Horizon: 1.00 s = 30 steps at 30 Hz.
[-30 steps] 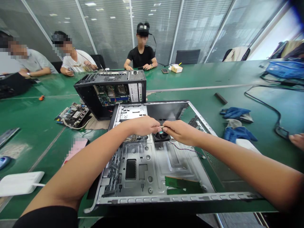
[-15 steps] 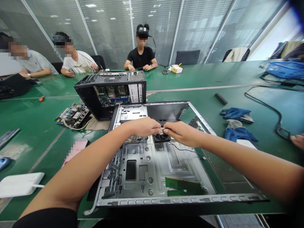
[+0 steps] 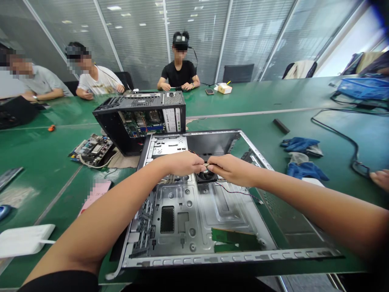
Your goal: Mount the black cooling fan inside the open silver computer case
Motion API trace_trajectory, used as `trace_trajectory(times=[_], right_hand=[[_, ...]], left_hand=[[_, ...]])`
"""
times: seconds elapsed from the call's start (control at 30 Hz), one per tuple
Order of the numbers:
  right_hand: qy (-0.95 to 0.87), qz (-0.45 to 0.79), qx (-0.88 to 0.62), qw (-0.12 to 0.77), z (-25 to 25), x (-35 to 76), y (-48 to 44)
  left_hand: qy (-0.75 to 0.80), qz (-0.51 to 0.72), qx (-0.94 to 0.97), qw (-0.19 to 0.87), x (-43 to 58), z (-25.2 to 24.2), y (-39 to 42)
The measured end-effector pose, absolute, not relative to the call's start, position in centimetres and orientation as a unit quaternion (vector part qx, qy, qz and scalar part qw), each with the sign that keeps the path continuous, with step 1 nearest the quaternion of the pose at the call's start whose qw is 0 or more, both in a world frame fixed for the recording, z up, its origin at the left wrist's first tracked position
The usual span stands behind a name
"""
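An opened computer case lies flat on the table in front of me. Over its middle my left hand and my right hand meet, each pinching a short pale cable bundle between thumb and fingers. Just below the hands sits a black cooling fan, partly covered by them. From it a thin dark wire runs right to a small white plug. Two green memory sticks rest on the metal floor of the case, near its front edge.
A second computer case stands upright behind, motherboard showing. Left of it lies a loose circuit board. A white adapter and pink paper are at left; blue gloves and a black cable at right. Several people sit around.
Both hands stay together on the cable bundle, with almost no movement. The whole view has shifted slightly.
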State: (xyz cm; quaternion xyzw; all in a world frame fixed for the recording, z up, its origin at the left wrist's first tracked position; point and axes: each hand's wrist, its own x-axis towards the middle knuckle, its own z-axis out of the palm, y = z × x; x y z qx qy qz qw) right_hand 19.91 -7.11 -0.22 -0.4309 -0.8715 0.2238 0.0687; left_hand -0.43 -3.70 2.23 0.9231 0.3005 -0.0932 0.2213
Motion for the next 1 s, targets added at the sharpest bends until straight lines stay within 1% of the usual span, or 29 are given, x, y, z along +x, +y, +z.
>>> trace_trajectory(times=[0.6, 0.77, 1.0], right_hand=[[-0.874, 0.197, -0.441, 0.047, 1.1, 19.8, -7.1], [-0.875, 0.203, -0.433, 0.069, 0.1, 19.9, -7.0], [-0.876, 0.216, -0.421, 0.095, -1.0, 19.9, -6.9]], left_hand=[[0.304, -0.093, 0.924, 0.211, -0.4, 2.7, -3.8], [0.302, -0.094, 0.924, 0.217, -0.5, 2.4, -3.7], [0.308, -0.107, 0.925, 0.196, -0.4, 2.4, -3.8]])
